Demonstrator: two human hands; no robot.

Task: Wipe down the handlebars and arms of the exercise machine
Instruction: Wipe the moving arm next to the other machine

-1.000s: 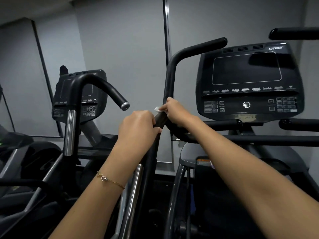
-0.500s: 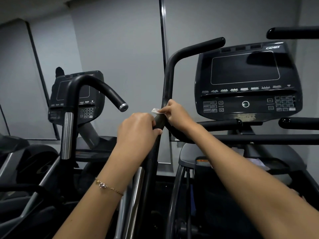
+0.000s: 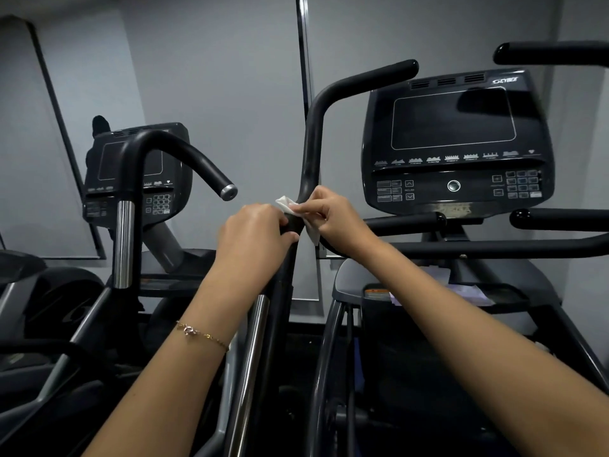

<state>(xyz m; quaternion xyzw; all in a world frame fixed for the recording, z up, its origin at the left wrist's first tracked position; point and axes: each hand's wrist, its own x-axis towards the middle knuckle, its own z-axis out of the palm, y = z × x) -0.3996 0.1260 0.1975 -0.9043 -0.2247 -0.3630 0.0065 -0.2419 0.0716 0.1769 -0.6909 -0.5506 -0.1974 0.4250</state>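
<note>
Bare forearms, gold chain bracelet (image 3: 202,334)

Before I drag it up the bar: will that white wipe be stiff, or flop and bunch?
Probably floppy: the white wipe wraps the black arm in loose folds. Likely light and thin: the right hand holds it by a fingertip pinch. It may bunch when dragged, as its crumpled ends stick out free.

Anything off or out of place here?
Some pale crumpled sheets lie loose on the grey tray under the black Cybex console, whose lower edge has a scuffed, patchy strip. Nothing else stands out.
</note>
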